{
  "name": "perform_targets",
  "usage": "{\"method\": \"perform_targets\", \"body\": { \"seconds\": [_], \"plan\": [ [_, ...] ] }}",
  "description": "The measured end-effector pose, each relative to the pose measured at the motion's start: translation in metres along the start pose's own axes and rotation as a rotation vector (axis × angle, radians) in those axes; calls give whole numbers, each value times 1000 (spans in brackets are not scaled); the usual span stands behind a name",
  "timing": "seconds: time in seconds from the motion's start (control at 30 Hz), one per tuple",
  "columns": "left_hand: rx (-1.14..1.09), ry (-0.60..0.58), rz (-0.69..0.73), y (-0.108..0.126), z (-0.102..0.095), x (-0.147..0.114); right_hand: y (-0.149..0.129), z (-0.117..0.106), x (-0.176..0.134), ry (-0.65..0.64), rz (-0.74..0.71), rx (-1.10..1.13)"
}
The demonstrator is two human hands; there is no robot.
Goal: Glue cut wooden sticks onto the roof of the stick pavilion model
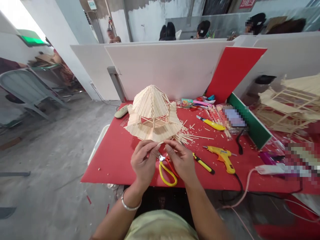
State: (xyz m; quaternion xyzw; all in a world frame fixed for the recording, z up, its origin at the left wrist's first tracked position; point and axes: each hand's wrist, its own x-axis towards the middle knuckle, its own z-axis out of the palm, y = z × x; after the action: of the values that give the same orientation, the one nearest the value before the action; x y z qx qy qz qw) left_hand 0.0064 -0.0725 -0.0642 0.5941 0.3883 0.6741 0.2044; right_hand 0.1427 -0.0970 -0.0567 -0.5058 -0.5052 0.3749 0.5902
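Between the fingertips of my left hand (145,158) and my right hand (180,158) is a short pale wooden stick (160,143). Both hands pinch it, one from each side, just in front of a pavilion model (152,103) built of thin wooden sticks. The model has a pointed roof above a wider, flared lower roof. Under my hands lies a pair of scissors (166,178) with yellow and red handles, its blades partly hidden. Loose sticks (185,137) are spread at the model's right side.
On the red tabletop (107,160) are a yellow glue gun (222,156), a yellow utility knife (213,124) and a black-and-yellow cutter (203,163). A green board (250,123) stands at the right, with another stick model (290,103) beyond. White panels (162,70) rise behind; people sit past them.
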Motion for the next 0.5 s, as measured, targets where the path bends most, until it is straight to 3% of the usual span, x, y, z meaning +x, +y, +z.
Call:
{"method": "perform_targets", "body": {
  "seconds": [0.17,0.3,0.37,0.43,0.5],
  "plan": [
    [163,141,239,1,-1,30,-4,-3,4,19,-109,-112],
    [203,170,290,3,1,39,6,-11,3,14,-205,-272],
    [195,171,294,3,4,36,20,-30,2,39,-244,-425],
    [189,163,305,2,6,29,37,-63,0,144,-211,-683],
    [185,137,316,1,10,22,54,-107,-5,324,0,-1044]
  ]
}}
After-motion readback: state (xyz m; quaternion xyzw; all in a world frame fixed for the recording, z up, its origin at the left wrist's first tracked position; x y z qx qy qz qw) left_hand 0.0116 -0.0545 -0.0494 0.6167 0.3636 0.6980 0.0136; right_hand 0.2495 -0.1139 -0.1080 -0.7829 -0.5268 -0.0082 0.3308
